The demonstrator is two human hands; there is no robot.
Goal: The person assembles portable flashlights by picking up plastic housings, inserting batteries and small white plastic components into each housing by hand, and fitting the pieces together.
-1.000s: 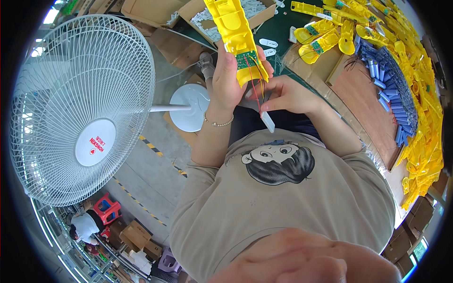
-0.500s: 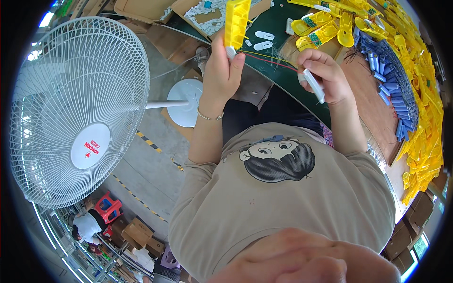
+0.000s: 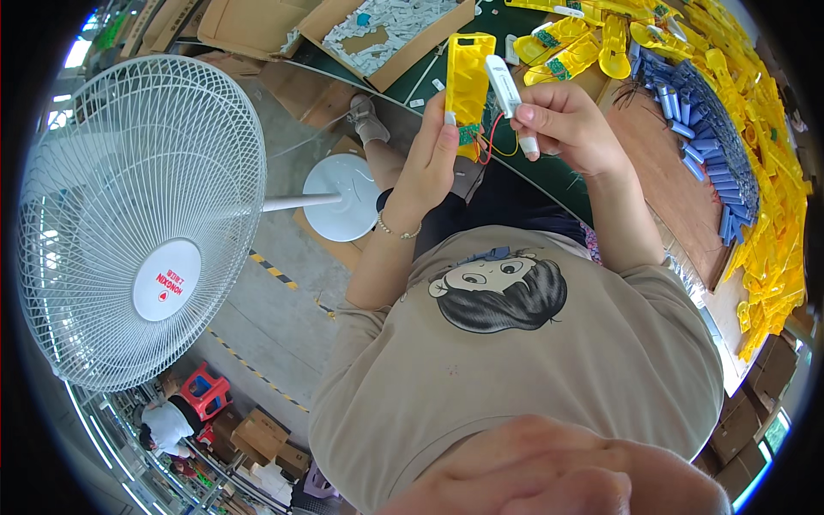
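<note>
Workshop with a grey concrete floor (image 3: 257,300) striped in yellow and black tape; dark green work surface (image 3: 549,172) at the top of the view. Large white standing fan with a round wire grille (image 3: 137,223) well to the left of that surface, round white base (image 3: 342,196) just beside the surface's near edge. Open brown cardboard box of small white parts (image 3: 390,30) at the far left of the surface. Heaps of yellow plastic shells (image 3: 772,180) along the right side of the surface, a row of blue cylindrical battery cells (image 3: 704,129) between those heaps and the surface's middle.

Held up above the surface's near edge: a yellow rectangular plastic housing (image 3: 469,77), upright, gripped along its lower left side by the left hand (image 3: 427,167), fingers (image 3: 448,120) closed on its edge. Small green circuit board (image 3: 469,134) at the housing's bottom, thin red and yellow wires (image 3: 493,148) looping from it toward the right. Just right of the housing, touching or nearly touching its top: a white oblong plastic part (image 3: 503,86), tilted, clasped in the right hand (image 3: 566,129), fingers curled tightly round its lower half. Thin bracelet (image 3: 396,232) on the left wrist. Tan printed T-shirt (image 3: 515,360) below the surface, filling the lower view.
</note>
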